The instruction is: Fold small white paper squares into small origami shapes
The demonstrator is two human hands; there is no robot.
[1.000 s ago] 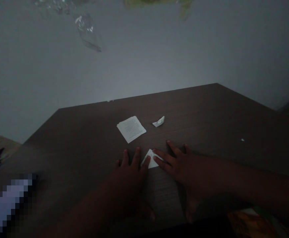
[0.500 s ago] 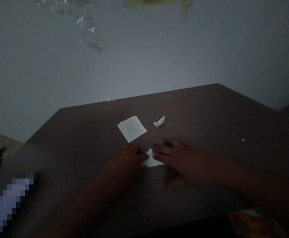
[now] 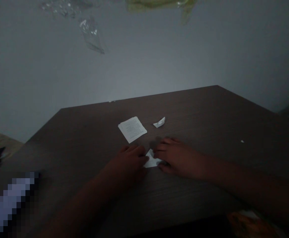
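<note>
A small folded white paper (image 3: 152, 161) with a pointed top lies on the dark wooden table between my hands. My left hand (image 3: 129, 162) has its fingers bent together on the paper's left edge. On the right side, my right hand (image 3: 175, 158) holds the paper with its fingertips, the thumb at the lower edge and the other fingers above. A stack of square printed papers (image 3: 132, 129) lies beyond my left hand. To its right sits a small folded paper boat (image 3: 159, 122).
The brown table (image 3: 84, 132) meets a pale wall (image 3: 146, 59) at the back. Clear plastic (image 3: 91, 34) hangs on the wall. A blurred-out device (image 3: 12, 198) is at the lower left. A tiny white scrap (image 3: 242, 141) lies at the right.
My right hand's thumb has moved in to the paper's lower right edge, and its fingers have drawn closer together. My left hand has barely moved.
</note>
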